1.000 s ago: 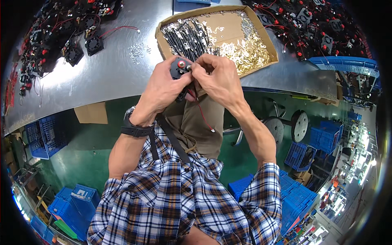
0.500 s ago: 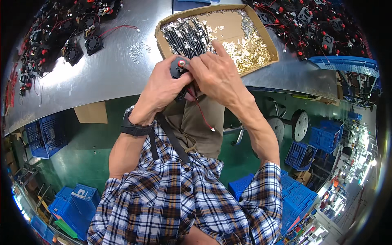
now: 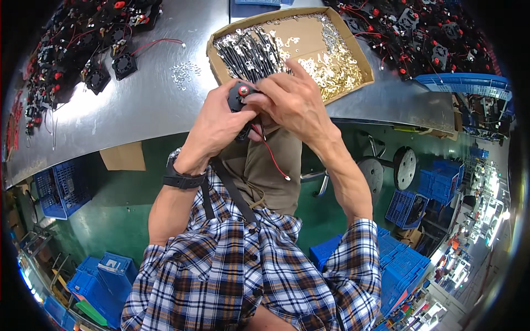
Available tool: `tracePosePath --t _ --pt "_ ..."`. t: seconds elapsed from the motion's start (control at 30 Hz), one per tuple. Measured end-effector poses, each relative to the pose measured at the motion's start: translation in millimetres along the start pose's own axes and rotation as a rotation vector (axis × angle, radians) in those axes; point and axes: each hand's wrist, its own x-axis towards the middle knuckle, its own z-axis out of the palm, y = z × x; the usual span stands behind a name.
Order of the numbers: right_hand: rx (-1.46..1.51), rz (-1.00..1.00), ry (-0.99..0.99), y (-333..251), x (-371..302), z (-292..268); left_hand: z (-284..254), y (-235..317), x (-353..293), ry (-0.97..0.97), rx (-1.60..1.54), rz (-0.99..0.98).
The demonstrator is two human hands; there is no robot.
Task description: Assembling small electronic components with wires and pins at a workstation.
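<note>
Over the table's near edge, my left hand (image 3: 217, 128) is closed around a black fan assembly (image 3: 234, 101). A red ring with a metal centre (image 3: 244, 90) faces up on it. From beneath, a red and black wire lead (image 3: 274, 158) with a white plug hangs over my lap. My right hand (image 3: 298, 105) meets the assembly from the right, thumb and fingers pressed together at its edge; what they pinch is hidden. Just beyond, a shallow cardboard tray (image 3: 212, 62) holds short black leads (image 3: 249, 55) with metal lugs, brass-coloured terminals (image 3: 348, 71) and small silver pieces (image 3: 333, 38).
Loose small metal rings (image 3: 183, 74) lie on the steel table (image 3: 149, 105). Black fan assemblies are heaped at the left (image 3: 96, 74) and far right (image 3: 419, 33). A blue basket (image 3: 469, 81) sits at the right edge. Blue crates (image 3: 63, 190) and a wheeled stool base (image 3: 406, 167) stand below.
My right thumb and fingers have shifted slightly at the assembly's edge. The assembly has turned or tilted a little in my left hand, and the dangling lead has swung slightly.
</note>
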Motion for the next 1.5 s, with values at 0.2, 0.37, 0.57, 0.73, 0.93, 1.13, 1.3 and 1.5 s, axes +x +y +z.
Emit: tracePosePath --t 0.2,0.37,0.57,0.73,0.93,1.13,1.3,1.5 --pt "-0.120 0.089 -0.108 10 -16 -13 -2 -4 4 -0.016 0.031 0.017" --pt "-0.179 0.433 -0.038 70 -17 -29 5 6 4 -0.014 -0.052 -0.056" --pt "-0.310 0.255 -0.220 122 20 -6 2 4 5 -0.010 -0.028 -0.063" --pt "-0.457 0.114 -0.355 120 31 0 2 1 5 -0.031 -0.025 -0.046" --pt "-0.499 0.149 -0.419 129 45 5 1 1 5 -0.003 -0.035 -0.050" --pt "0.414 0.468 -0.078 55 29 -14 0 2 4 0.002 -0.036 -0.028" --pt "0.842 0.811 -0.151 -22 12 -13 3 -4 4 0.049 0.095 0.141" --pt "0.817 0.822 0.050 -24 4 7 0 -7 5 0.025 0.112 0.141"
